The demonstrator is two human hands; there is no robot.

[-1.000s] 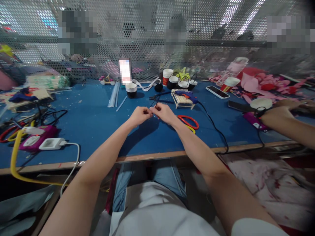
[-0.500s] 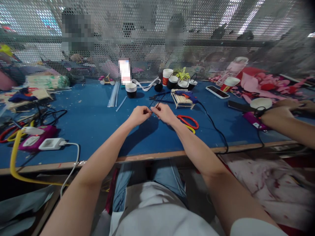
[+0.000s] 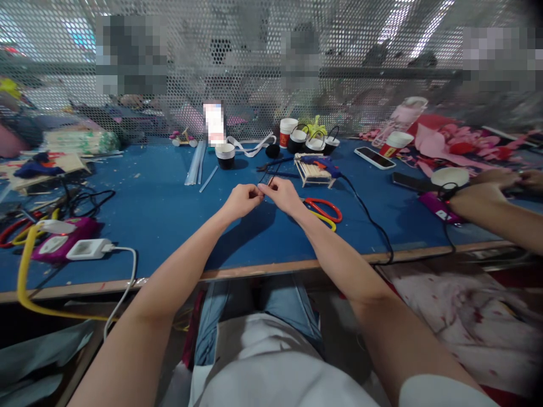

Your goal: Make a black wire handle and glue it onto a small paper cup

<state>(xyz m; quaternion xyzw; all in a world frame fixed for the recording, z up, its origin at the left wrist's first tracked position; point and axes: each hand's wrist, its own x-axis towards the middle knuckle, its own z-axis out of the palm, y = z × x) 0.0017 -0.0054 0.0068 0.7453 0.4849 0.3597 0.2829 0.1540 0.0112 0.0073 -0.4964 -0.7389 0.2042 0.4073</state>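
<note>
both your hands, left hand (image 3: pixel 241 200) and right hand (image 3: pixel 283 195), pinch the thin black wire (image 3: pixel 266 176); light, springy, probably slippery, so grip near the ends.

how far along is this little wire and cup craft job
Looks partway. Done: three small black cups at the back of the table already carry thin black loop handles. In hand: the left hand and right hand pinch a thin black wire between their fingertips, above the table. Left, probably: one black cup stands apart with no handle visible.
</note>
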